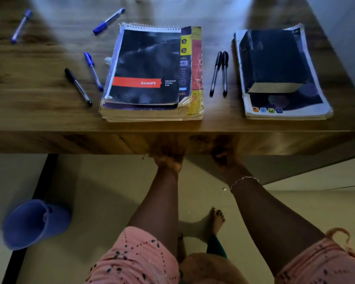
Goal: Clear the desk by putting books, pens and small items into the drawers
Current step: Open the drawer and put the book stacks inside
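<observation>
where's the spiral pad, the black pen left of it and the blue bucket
spiral pad (146, 68), head view, middle of its black cover
black pen (78, 86), head view, mid barrel
blue bucket (29, 226), head view, outer wall

Two pens (215, 74) lie between the left stack (196, 78) (spiral pad (146, 66) on top) and the right stack (285, 108).

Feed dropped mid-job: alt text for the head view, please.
The left hand and right hand reach the front edge of the desk, grip unclear. On it lie a book stack topped by a spiral pad, another under a black book, and six loose pens.
</observation>
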`<state>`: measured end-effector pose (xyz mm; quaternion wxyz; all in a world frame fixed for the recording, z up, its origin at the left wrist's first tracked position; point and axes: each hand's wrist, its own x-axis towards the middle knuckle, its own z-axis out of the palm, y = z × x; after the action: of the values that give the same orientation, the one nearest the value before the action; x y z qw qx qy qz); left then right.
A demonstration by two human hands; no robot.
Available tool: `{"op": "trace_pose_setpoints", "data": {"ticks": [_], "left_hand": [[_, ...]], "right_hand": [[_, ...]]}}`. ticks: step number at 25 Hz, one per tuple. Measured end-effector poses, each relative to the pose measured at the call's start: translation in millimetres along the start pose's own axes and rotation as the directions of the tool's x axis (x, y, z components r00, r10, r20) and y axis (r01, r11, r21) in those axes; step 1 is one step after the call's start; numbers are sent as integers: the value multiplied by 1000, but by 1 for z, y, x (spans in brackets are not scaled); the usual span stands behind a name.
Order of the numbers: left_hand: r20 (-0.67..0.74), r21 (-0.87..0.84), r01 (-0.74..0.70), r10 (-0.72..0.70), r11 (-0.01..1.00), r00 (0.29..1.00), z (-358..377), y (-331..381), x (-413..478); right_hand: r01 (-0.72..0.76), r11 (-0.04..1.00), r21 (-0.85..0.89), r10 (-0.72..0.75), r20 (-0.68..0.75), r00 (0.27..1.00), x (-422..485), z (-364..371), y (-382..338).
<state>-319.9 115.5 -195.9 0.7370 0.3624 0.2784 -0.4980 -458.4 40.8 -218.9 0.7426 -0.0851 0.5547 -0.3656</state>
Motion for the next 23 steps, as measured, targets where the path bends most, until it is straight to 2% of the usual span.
{"op": "trace_pose_setpoints", "data": {"ticks": [5,8,10,12,16,23], "left_hand": [[-63,73,-9,14,997,998,-27,-7,-12],[-68,97,-18,25,995,997,-56,-16,-31],[-128,86,-2,13,996,992,-68,-19,-40],[-178,66,3,9,998,984,-77,-22,-50],[-179,68,-21,33,997,983,-96,-30,-68],[-175,103,-32,49,994,983,-137,-45,-104]], "right_hand": [[-31,998,-61,29,-41,999,-25,-22,12],[-44,999,25,46,-98,994,-34,-42,35],[-21,998,52,27,-120,992,-42,-51,45],[-21,997,77,28,-95,995,-53,-62,50],[-27,994,102,25,17,1000,-84,-79,56],[-23,1000,0,23,98,995,-123,-117,74]]}}
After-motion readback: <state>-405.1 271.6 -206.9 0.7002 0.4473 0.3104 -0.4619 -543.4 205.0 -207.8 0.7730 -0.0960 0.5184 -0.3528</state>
